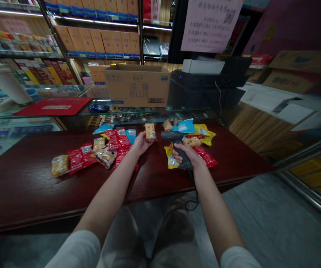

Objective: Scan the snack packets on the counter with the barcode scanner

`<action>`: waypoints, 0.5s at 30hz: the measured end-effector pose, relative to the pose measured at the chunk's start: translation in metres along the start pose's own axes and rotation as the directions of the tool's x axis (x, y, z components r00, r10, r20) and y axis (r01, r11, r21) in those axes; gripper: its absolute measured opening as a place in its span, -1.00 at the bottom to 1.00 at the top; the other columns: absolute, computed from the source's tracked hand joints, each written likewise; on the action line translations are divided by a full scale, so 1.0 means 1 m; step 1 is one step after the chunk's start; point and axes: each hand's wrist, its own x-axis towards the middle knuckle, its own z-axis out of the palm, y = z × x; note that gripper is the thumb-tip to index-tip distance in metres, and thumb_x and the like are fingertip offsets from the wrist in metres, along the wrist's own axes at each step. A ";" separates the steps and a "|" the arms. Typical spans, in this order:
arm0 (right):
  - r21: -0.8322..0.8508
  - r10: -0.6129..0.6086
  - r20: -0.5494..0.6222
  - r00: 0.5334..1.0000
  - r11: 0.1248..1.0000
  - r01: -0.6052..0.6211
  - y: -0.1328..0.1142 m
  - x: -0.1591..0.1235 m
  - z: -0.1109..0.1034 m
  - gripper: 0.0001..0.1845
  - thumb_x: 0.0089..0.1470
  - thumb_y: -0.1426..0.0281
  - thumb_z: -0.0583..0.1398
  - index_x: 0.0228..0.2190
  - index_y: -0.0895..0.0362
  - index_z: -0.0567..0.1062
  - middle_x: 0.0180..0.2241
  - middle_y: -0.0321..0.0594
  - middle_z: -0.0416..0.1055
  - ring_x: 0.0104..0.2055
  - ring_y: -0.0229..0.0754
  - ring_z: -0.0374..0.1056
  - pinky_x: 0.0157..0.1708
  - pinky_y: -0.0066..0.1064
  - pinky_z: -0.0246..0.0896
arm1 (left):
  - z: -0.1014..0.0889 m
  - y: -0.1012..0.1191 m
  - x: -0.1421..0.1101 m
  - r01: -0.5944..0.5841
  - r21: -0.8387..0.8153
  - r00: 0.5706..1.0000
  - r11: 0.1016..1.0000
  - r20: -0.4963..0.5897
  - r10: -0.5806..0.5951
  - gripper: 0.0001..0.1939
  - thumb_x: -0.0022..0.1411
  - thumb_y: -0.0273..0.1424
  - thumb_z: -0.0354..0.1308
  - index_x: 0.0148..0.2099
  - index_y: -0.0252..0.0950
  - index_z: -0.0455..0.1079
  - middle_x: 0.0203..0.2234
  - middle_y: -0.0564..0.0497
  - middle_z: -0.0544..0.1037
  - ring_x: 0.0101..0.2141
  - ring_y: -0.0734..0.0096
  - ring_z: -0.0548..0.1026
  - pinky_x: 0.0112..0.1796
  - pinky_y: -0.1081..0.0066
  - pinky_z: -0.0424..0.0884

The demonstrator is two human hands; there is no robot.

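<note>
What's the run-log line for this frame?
left hand: holding clear-wrapped snack | right hand: gripping barcode scanner, head facing snack | tabletop: red snack packets both sides | behind: cardboard box marked BLUE

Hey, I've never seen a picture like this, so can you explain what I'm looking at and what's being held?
This single picture comes from a camera worn on a person's head, looking forward and down. There's no robot; the wearer works barehanded. The left hand holds a clear-wrapped snack; the right hand grips a dark handheld scanner, its head pointed toward the snack. On the dark reddish tabletop lie red packets, blue packets and yellow packets, grouped on both sides.
</note>
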 end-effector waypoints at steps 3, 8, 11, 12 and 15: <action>-0.021 -0.007 -0.010 1.000 1.000 0.007 0.001 0.000 0.002 -0.63 -0.04 0.18 0.35 -0.38 0.10 0.30 -0.65 -0.47 0.27 -0.75 -0.43 0.07 -0.76 -0.56 -0.01 | 0.004 0.000 0.001 0.040 -0.023 0.998 0.999 -0.050 -0.041 -0.56 0.39 -0.41 -0.21 0.14 -0.42 0.38 -0.20 -0.19 0.61 -0.33 0.34 0.56 -0.41 0.45 0.40; -0.044 -0.016 -0.009 1.000 0.999 0.015 0.002 0.000 0.002 -0.63 -0.04 0.19 0.35 -0.36 0.11 0.32 -0.65 -0.47 0.27 -0.75 -0.41 0.09 -0.75 -0.54 0.03 | 0.008 0.000 -0.003 0.014 0.012 0.999 1.000 -0.041 -0.013 -0.57 0.38 -0.45 -0.20 0.12 -0.46 0.38 -0.22 -0.19 0.62 -0.32 0.34 0.58 -0.34 0.42 0.45; -0.022 -0.025 0.002 1.000 0.999 0.025 0.002 0.000 0.002 -0.64 -0.05 0.21 0.35 -0.33 0.12 0.34 -0.65 -0.47 0.28 -0.74 -0.41 0.09 -0.75 -0.54 0.00 | 0.009 -0.002 -0.005 0.017 0.056 0.998 0.998 -0.061 -0.013 -0.60 0.35 -0.45 -0.17 0.06 -0.48 0.39 -0.29 -0.18 0.61 -0.34 0.31 0.58 -0.34 0.38 0.48; -0.015 -0.026 0.002 1.000 1.000 0.026 0.002 0.000 0.002 -0.63 -0.05 0.22 0.35 -0.30 0.13 0.35 -0.65 -0.47 0.28 -0.75 -0.42 0.08 -0.75 -0.54 -0.01 | 0.009 -0.003 -0.005 0.021 0.073 0.998 0.997 -0.065 -0.016 -0.61 0.35 -0.43 -0.16 0.03 -0.48 0.40 -0.31 -0.18 0.60 -0.35 0.30 0.58 -0.33 0.36 0.49; -0.001 -0.025 -0.001 1.000 1.000 0.025 0.003 0.001 0.000 -0.60 -0.03 0.23 0.33 -0.22 0.16 0.38 -0.64 -0.48 0.28 -0.75 -0.42 0.06 -0.75 -0.54 -0.05 | 0.008 -0.004 -0.003 -0.078 0.196 0.996 0.978 -0.031 0.086 -0.69 0.32 -0.35 -0.04 -0.03 -0.42 0.40 -0.35 -0.11 0.58 -0.35 0.33 0.56 -0.26 0.33 0.51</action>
